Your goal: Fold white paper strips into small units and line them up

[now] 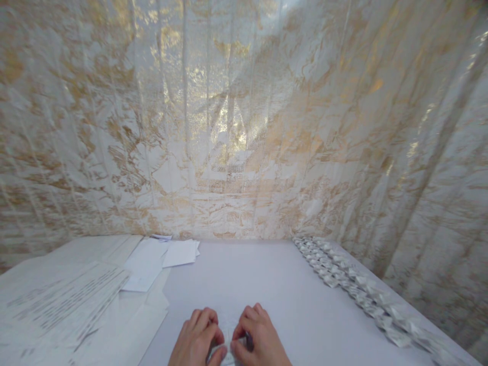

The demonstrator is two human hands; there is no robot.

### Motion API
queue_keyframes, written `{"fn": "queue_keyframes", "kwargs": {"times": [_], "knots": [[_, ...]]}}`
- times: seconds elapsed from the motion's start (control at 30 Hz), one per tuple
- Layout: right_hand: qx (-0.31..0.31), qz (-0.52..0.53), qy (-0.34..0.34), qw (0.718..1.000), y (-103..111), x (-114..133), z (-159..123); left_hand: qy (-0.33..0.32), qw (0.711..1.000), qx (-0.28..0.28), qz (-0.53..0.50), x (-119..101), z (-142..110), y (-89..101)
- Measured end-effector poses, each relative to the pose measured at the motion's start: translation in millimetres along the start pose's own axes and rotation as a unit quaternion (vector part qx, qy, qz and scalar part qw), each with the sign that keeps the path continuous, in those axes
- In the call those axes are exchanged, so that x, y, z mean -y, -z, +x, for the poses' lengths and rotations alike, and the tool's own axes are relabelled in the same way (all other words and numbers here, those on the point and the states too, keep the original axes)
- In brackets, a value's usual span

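Note:
At the bottom middle of the head view, a small piece of printed paper (229, 359) shows between my two hands, partly covered by the fingers. My left hand (196, 336) is curled, thumb and fingers pinching the paper's left side. Opposite it, my right hand (257, 335) pinches the right side in the same way. The hands are close together but apart. Any folds in the paper are too hidden to make out.
Large printed sheets (72, 300) lie stacked on the left of the white table (244, 274). Blank white paper pieces (147, 264) rest at their far edge. Rows of small folded paper pieces (354, 290) line the right side. A patterned curtain (236, 127) hangs behind.

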State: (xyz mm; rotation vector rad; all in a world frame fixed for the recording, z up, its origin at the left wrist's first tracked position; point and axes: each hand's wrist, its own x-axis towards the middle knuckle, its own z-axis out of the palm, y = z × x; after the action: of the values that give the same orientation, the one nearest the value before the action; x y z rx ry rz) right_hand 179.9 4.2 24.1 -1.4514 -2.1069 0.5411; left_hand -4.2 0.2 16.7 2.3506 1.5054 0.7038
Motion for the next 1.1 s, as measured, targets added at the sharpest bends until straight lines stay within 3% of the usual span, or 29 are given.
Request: {"fn": "queue_keyframes", "kwargs": {"times": [0.37,0.73,0.97,1.1], "knots": [[-0.041,-0.018,0.009,0.999,-9.8,-4.5,-0.1,0.012,0.999,0.013,0.039,-4.1,-0.2,1.2],[0.021,0.047,-0.004,0.999,7.7,-7.5,2.1,0.031,0.998,0.042,0.031,-4.5,1.2,3.3],[0.050,0.078,0.007,0.996,16.7,-20.1,1.9,-0.031,0.998,0.048,0.035,9.3,3.0,-11.5],[0.062,0.120,0.010,0.991,18.7,-28.7,0.2,-0.067,0.996,0.030,-0.057,12.1,2.1,-9.1]]}}
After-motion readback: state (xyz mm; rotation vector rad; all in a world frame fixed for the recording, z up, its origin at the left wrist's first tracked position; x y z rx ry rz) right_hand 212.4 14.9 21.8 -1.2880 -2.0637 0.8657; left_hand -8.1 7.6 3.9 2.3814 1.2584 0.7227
